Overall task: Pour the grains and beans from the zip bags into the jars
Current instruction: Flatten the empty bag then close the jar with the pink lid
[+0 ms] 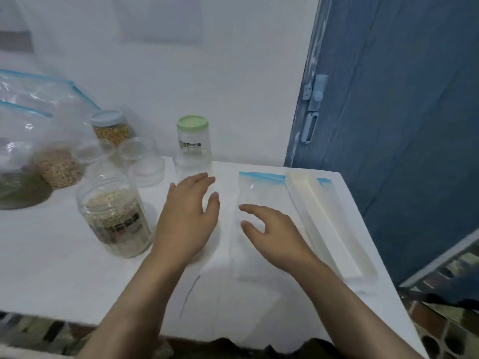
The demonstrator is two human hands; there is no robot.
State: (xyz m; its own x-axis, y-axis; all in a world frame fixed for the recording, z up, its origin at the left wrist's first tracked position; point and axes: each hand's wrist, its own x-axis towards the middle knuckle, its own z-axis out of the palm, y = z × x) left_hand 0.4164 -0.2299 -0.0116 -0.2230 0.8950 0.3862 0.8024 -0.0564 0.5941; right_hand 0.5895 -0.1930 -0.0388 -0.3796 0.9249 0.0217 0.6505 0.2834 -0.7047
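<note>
While both hands [186, 218] hover, the jar's label [121, 226] is unreadable.

both forearms extended forward. left hand [188, 216] palm down, fingers straight, relaxed. right hand [272, 231] just beside it, fingers loosely spread, holding nothing.

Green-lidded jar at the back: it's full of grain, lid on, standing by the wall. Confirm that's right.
Not quite. In the head view the green-lidded jar is empty: you can see clear through it. The lid is on, and it stands by the wall. The grain is in the open jar nearer the front and in the blue-lidded jar.
</note>
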